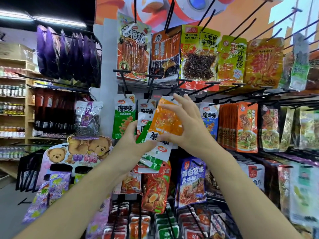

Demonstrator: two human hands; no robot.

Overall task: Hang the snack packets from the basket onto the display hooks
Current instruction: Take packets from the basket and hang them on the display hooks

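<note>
My left hand [133,141] grips a fanned stack of white, green and red snack packets [156,153] in front of the display rack. My right hand [187,125] pinches an orange packet [166,118] by its lower edge and holds it tilted up, its top near a black display hook [176,96] in the middle row. White and green packets [123,116] hang on the hook to the left, and a white and blue packet [209,118] to the right. The basket is out of view.
Rows of black hooks [224,90] stick out toward me, loaded with packets above [198,54] and below [191,181]. Purple bags [65,52] and a bear-printed card display [77,152] stand on the left. Store shelves with bottles [12,107] run along the far left.
</note>
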